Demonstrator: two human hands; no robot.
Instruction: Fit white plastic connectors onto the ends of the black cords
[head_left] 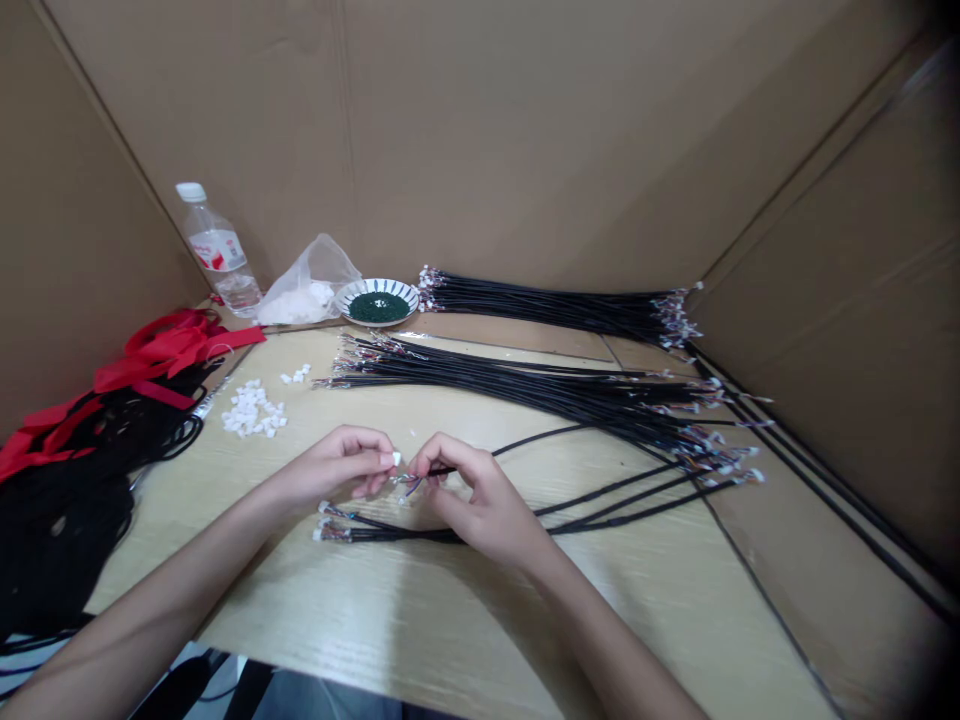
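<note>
Between the thumb and finger of my left hand (345, 464) is a small white connector housing (397, 458). My right hand (480, 495) pinches a black cable (536, 437) close to its end, where thin coloured wires (409, 481) fan out toward the left hand. The housing and the wire ends are very near each other; whether they touch I cannot tell. Below the hands lie a few black cables (375, 534) with white connectors at their left ends, partly hidden under my right hand. A pile of loose white housings (255, 409) sits left of my left hand.
Behind the hands lies a bundle of black cables (510, 385), with another bundle (555, 305) along the back wall. A patterned dish (347, 311) of dark green bits, a plastic bag (319, 280) and a bottle (217, 250) stand at back left. Red-tied black cords (67, 520) fill the left side.
</note>
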